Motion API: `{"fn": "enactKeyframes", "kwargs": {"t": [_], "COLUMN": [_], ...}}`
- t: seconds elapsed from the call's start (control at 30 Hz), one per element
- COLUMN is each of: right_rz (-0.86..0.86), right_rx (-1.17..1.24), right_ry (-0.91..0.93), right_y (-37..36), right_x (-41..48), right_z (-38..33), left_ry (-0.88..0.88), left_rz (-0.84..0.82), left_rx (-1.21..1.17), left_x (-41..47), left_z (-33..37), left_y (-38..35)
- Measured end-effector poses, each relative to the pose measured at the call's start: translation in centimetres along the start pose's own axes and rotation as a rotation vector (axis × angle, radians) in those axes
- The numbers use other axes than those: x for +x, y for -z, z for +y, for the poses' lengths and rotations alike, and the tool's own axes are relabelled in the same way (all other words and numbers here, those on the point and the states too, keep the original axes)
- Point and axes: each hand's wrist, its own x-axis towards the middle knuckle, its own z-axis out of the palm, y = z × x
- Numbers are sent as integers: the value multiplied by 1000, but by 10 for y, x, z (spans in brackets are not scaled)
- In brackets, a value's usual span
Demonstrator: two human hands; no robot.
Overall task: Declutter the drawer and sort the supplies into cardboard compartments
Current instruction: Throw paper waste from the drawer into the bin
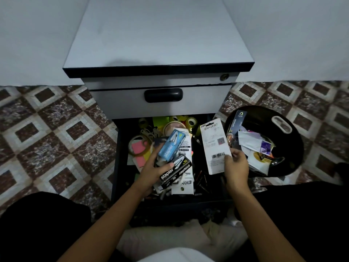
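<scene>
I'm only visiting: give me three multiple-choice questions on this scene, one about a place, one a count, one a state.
1. The bin stands: A) right of the open drawer B) inside it C) left of it.
2. Stapler boxes in the left hand: A) one B) two C) four.
3. The right hand: A) hangs empty B) holds a white card C) pushes the drawer.
Answers: 1A, it is on the floor at the right; 2B, one blue box, one black box; 3B, fingers pinch the card's lower edge.
</scene>
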Motion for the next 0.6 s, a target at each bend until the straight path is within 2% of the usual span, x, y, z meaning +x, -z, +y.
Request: {"fn": "enactKeyframes", "kwargs": {"t": [0.1, 0.23, 0.43, 0.6], "right_rz": [15, 76, 161, 215], "right_rx": [205, 329, 330, 282], "right_ry": [-24, -23, 20, 27], "right_y": [14, 38, 85, 122], "right_x": [6, 19, 51, 87], "right_z": [6, 8, 5, 10], "left_ry": [-13, -6, -83, -56], "left_rz": [-47, -136, -262, -326], "left_rx": [14, -3, 100, 149], "left_x": [5, 21, 55, 85], "left_z": [8, 28, 59, 70], "left_y": [-24, -62, -129, -181]}}
